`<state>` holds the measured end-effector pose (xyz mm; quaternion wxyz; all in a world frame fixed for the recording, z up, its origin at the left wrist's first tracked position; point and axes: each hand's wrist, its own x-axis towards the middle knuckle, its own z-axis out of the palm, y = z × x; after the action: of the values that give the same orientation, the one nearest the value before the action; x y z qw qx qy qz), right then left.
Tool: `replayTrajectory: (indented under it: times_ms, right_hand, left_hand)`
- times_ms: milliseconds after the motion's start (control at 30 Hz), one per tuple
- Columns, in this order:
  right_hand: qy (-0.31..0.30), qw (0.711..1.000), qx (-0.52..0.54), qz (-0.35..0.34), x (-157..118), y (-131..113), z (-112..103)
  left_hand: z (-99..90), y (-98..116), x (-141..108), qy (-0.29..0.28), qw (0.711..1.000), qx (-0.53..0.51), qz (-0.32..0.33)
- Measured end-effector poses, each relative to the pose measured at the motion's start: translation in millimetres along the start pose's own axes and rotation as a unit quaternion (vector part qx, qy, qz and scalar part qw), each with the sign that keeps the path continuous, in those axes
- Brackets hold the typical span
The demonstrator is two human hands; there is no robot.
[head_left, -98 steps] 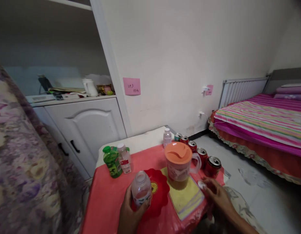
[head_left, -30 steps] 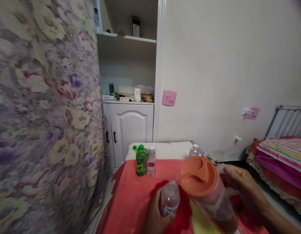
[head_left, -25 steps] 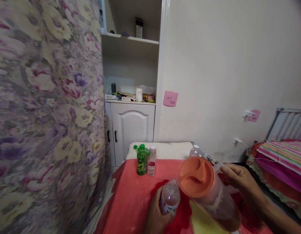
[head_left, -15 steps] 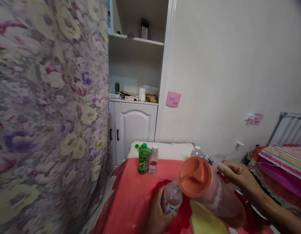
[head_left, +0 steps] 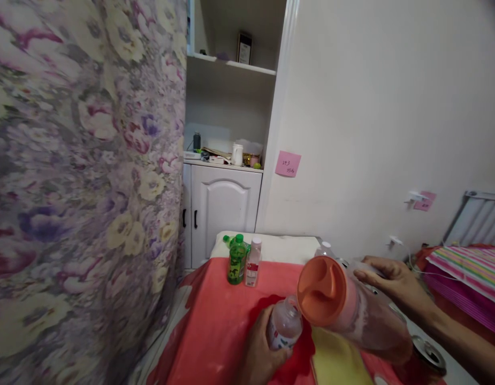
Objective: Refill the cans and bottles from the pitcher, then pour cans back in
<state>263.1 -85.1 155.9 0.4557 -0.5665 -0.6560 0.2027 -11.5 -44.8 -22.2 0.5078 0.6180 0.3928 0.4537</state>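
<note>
My left hand [head_left: 260, 350] is wrapped round a clear plastic bottle [head_left: 285, 323] with a printed label and no cap on its mouth. My right hand [head_left: 386, 275] grips the handle of a see-through pitcher [head_left: 375, 326] with an orange lid [head_left: 321, 290]. The pitcher lies tilted far over to the left, pinkish liquid inside, its lid edge right at the bottle's mouth. Whether liquid runs between them I cannot make out. A red plate-like piece [head_left: 301, 355] lies beneath the bottle, beside a yellow cloth [head_left: 339, 357].
A green bottle [head_left: 236, 262] and a clear bottle with a white cap [head_left: 253, 264] stand on the red tablecloth [head_left: 215, 321]. Another white-capped bottle [head_left: 324, 249] is behind the pitcher. An opened can [head_left: 427, 355] stands front right. A floral curtain [head_left: 86, 187] hangs at left.
The view has shifted slightly. The pitcher's body now shows a little farther right, and the can under my right forearm is more in sight. Both hands keep their hold.
</note>
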Motion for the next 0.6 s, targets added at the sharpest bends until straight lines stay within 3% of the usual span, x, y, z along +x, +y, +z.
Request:
replayTrajectory:
  times_ms: [600]
  right_hand:
    - [-0.024,0.999,-0.039,-0.021,10.1,-9.8,-1.5]
  left_hand:
    - [-0.7,-9.4,2.7,-0.01,1.0,-0.01,0.012]
